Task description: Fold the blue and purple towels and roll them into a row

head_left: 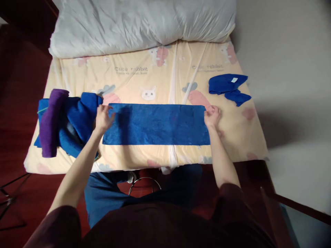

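A blue towel lies flat as a long rectangle across the bed in front of me. Over its left end hovers my left hand, thumb and fingers apart, with nothing visible in it. At the towel's far right corner, my right hand has its fingers curled in and pinches the edge. Just left of my left hand is a heap of blue cloths, with a rolled purple towel on top. A crumpled blue cloth with a white tag lies beyond my right hand.
The bed has a pale yellow sheet printed with rabbits and carrots. A thick grey-white quilt is bunched along the far side. A pale wall stands to the right. Tripod legs show on the dark red floor at left.
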### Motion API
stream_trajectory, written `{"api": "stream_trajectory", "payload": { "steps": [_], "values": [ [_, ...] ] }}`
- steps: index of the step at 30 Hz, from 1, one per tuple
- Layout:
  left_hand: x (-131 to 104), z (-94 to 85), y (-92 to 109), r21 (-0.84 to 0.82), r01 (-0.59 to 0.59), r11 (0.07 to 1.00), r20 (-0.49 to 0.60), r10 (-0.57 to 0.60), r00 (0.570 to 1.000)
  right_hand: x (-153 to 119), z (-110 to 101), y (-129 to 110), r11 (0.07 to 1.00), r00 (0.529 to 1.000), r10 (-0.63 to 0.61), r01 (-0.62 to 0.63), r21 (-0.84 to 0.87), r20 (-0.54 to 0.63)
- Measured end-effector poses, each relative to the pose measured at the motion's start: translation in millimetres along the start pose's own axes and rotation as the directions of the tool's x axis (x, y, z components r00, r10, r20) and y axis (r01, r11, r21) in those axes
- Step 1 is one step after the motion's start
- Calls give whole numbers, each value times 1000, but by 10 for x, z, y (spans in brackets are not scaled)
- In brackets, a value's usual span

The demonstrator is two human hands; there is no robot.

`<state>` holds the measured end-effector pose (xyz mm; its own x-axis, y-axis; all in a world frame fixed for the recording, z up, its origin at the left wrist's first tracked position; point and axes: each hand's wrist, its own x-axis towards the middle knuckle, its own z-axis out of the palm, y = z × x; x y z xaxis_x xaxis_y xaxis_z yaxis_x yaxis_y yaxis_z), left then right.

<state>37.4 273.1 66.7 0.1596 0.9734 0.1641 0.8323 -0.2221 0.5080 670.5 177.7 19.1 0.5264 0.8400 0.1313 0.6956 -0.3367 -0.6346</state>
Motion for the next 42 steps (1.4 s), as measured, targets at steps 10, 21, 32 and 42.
{"api": "stream_trajectory", "payload": {
  "steps": [10,21,32,42],
  "values": [
    [-1806,-214,-143,330,-186,925,406,39,913,-1728,-816,493,913,881,-251,353,-204,401],
    [-1810,-342,-94,371,-277,887,416,108,903,-1806,-938,366,795,908,-170,356,-492,382],
    [-1685,-50,392,328,-147,933,370,16,929,-1812,-586,-315,849,937,-184,303,-432,297],
    [-1258,1237,1295,32,-148,989,244,135,960,-2148,1217,-1777,843,748,-477,538,-1,462]
  ]
}}
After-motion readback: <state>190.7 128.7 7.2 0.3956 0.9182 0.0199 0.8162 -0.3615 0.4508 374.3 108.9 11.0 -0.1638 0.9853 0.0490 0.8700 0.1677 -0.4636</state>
